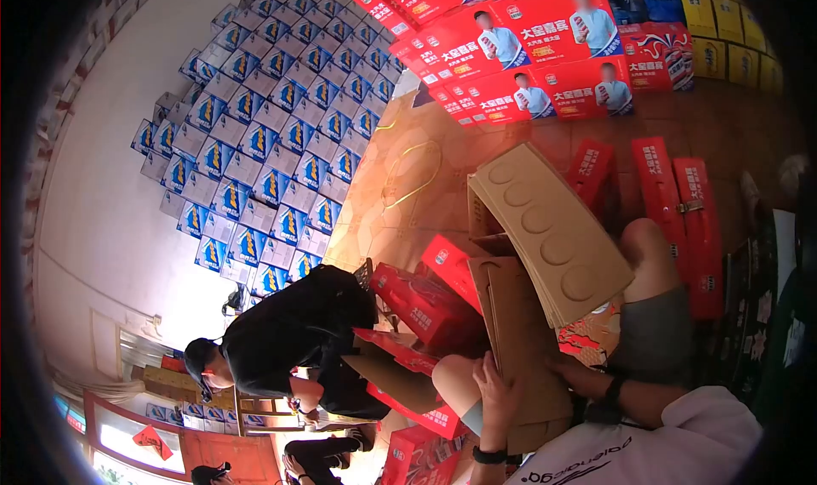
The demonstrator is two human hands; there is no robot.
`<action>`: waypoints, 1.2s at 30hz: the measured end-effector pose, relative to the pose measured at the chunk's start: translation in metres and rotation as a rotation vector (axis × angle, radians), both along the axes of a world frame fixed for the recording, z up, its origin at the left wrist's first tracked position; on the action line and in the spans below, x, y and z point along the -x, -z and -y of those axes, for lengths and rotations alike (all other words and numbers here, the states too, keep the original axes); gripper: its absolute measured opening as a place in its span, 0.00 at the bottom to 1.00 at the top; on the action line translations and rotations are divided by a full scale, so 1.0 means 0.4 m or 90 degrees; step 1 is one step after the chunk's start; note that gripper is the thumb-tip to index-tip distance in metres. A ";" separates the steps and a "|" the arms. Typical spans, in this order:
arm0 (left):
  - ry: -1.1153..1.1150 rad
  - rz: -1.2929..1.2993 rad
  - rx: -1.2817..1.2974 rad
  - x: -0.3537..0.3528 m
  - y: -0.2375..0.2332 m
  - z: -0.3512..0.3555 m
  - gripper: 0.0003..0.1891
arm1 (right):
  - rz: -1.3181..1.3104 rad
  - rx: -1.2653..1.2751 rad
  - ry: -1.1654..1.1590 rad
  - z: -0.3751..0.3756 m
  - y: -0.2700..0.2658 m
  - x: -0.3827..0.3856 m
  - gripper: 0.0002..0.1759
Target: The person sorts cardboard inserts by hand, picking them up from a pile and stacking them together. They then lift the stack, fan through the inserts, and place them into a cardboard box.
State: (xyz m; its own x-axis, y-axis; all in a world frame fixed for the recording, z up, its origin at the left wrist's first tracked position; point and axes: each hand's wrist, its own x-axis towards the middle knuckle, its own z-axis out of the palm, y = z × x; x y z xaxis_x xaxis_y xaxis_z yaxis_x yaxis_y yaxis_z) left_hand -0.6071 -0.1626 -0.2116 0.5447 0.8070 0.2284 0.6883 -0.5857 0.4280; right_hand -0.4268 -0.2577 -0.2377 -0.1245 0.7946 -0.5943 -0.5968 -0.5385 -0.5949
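Observation:
My left hand (494, 391) is closed on the near left edge of a folded brown cardboard piece (523, 357) over my lap. At the right edge of the same cardboard is my right hand (583, 376), its fingers partly hidden. Just beyond, a stack of brown cardboard sheets with round marks (553, 238) lies tilted, its lower end near my right knee. Beside the cardboard on the left are red printed cartons (425, 306). Part of a red and white printed surface (591, 336) shows under the stack.
A person in black (289, 340) with a dark cap bends over at the left; another person (213, 475) shows at the bottom edge. Blue and white boxes (272, 145) are stacked along the wall. Red cartons (502, 51) stand at the back, and red packages (698, 230) lie at the right.

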 end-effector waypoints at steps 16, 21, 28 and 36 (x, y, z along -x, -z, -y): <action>-0.129 0.423 -0.161 0.148 -0.277 0.026 0.43 | 0.421 -0.644 0.014 -0.227 -0.336 0.060 0.37; -0.187 0.471 -0.245 0.173 -0.280 -0.017 0.41 | 0.398 -0.774 0.081 -0.287 -0.387 0.121 0.31; -0.219 0.521 -0.201 0.122 -0.261 -0.005 0.39 | 0.371 -0.792 0.140 -0.271 -0.395 0.135 0.35; -0.262 0.626 -0.236 0.082 -0.307 0.004 0.39 | 0.414 -0.838 0.118 -0.255 -0.439 0.111 0.36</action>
